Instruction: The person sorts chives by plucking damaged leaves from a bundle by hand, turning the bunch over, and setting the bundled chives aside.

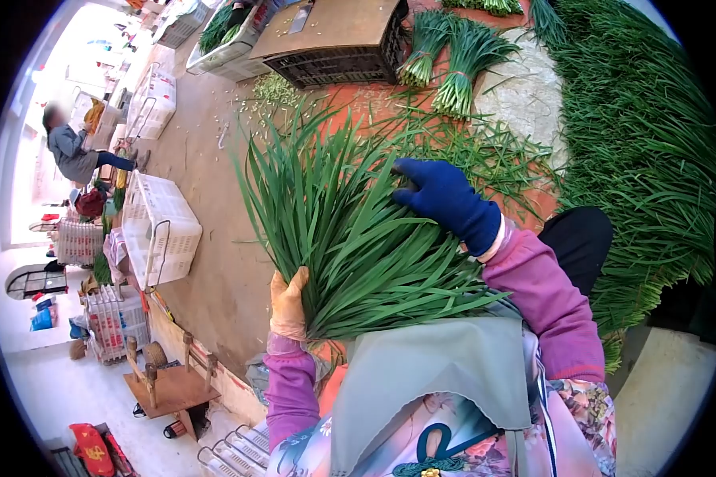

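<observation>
A large, loose bunch of garlic chives fans out in front of my body, with long flat green leaves. My left hand, in a tan-orange glove, is closed around the bunch at its lower left, thumb up. Over the right side of the leaves is my right hand in a dark blue glove. Its thumb and forefinger are apart, close to the leaf tips, and no leaf shows clearly between them. A grey apron lies across my lap below the bunch.
A big heap of chives lies at my right. Tied bunches rest ahead on the orange sheet among loose leaves. Beyond are a wooden-topped black crate and white baskets. Another person sits far left.
</observation>
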Tool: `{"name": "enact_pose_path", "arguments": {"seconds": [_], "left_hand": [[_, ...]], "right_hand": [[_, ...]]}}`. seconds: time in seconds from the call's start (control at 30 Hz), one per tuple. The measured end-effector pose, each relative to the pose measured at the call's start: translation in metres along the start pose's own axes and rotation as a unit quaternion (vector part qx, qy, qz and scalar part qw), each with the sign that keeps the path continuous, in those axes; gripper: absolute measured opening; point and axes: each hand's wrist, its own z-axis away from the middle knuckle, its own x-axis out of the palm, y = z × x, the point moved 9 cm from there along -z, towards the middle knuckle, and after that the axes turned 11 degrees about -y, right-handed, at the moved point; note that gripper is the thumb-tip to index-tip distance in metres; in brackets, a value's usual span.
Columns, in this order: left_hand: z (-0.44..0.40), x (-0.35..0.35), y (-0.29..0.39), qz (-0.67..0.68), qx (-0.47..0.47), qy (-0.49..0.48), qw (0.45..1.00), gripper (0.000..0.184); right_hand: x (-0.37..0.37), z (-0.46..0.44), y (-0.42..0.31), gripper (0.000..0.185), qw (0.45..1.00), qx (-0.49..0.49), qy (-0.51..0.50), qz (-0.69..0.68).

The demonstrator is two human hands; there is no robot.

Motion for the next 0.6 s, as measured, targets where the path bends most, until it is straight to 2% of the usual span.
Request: {"name": "enact_pose_path", "arguments": {"seconds": [0.03,0.1,0.23,0.3,0.43,0.5,0.53,0.57,0.6], "left_hand": [[0.000,0.000,0.000,-0.005,0.000,0.001,1.000,0.026],[-0.001,0.000,0.000,-0.008,0.001,-0.010,1.000,0.027],[-0.002,-0.004,-0.002,-0.024,0.004,-0.014,1.000,0.026],[-0.003,-0.007,-0.004,-0.030,0.007,-0.011,0.999,0.026],[-0.001,-0.003,-0.001,-0.013,-0.003,-0.005,1.000,0.026],[-0.002,-0.003,-0.002,-0.023,0.002,-0.012,1.000,0.026],[-0.003,-0.003,-0.002,-0.033,0.006,-0.019,0.999,0.027],[-0.004,-0.002,-0.002,-0.034,0.006,-0.020,0.999,0.027],[-0.004,0.000,-0.002,-0.026,0.013,-0.022,0.999,0.027]], "right_hand": [[0.000,0.000,-0.001,0.042,1.000,0.001,0.000,0.000],[0.002,0.000,-0.004,0.040,0.996,0.010,-0.001,0.087],[0.007,-0.003,-0.006,0.034,0.991,-0.022,0.007,0.128],[0.007,-0.005,-0.016,0.018,0.985,-0.060,0.030,0.159],[0.018,-0.011,-0.015,0.024,0.966,-0.051,-0.038,0.251],[0.023,-0.006,-0.024,0.020,0.953,-0.148,-0.052,0.260],[0.021,-0.006,-0.021,0.020,0.953,-0.147,-0.051,0.260],[0.002,-0.006,-0.012,0.018,0.990,-0.141,-0.013,0.025],[-0.013,-0.009,0.011,0.017,0.986,-0.074,0.010,-0.148]]}}
